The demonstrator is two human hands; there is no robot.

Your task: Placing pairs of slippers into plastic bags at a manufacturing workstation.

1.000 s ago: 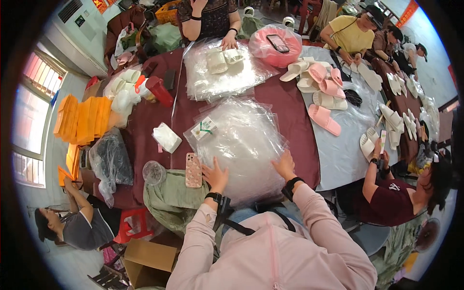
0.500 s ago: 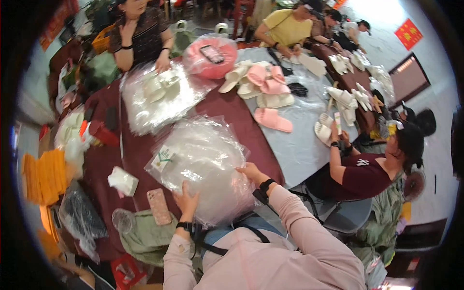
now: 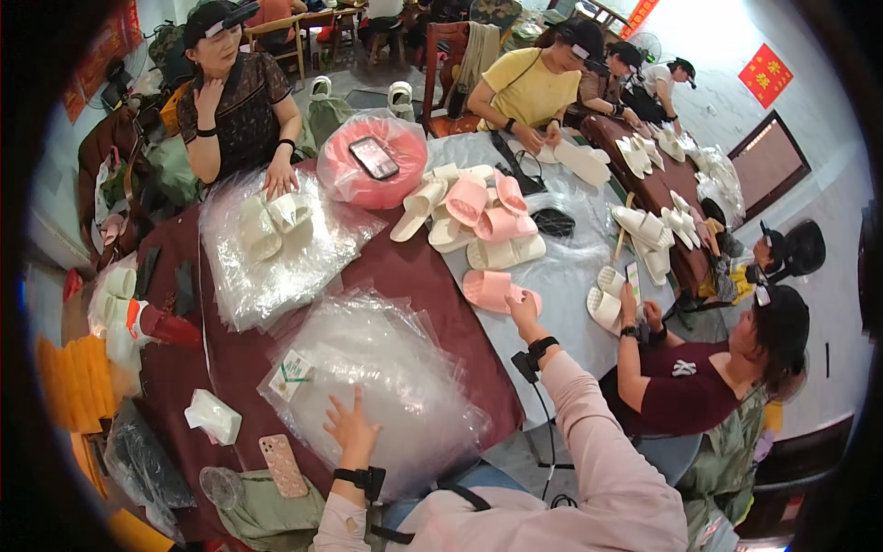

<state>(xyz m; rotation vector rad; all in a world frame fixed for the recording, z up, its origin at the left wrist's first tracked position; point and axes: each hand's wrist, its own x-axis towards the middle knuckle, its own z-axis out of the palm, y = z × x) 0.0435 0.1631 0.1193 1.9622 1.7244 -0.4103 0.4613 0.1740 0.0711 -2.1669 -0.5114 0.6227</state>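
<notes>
My left hand [image 3: 353, 425] lies with fingers spread on a stack of clear plastic bags [image 3: 395, 382] at the table's near edge. A small card with a green mark [image 3: 291, 373] is at the stack's left corner. My right hand [image 3: 526, 315] reaches forward and right, its fingers closed on the near right end of a pink slipper [image 3: 485, 289]. That slipper rests on the grey sheet. Just beyond it is a pile of white slippers [image 3: 504, 253] and pink slippers [image 3: 467, 201].
Across the table, a person's hand [image 3: 280, 177] touches white slippers [image 3: 262, 236] on more plastic bags. A phone [image 3: 373, 157] sits on a pink wrapped bundle [image 3: 336, 179]. Near me are a tissue pack [image 3: 213, 417] and a pink-cased phone [image 3: 283, 465]. A person [image 3: 708, 368] sits at right.
My right hand has left the plastic bag stack and moved forward and right to the pink slipper. My left hand stays on the bags. The view has shifted slightly.
</notes>
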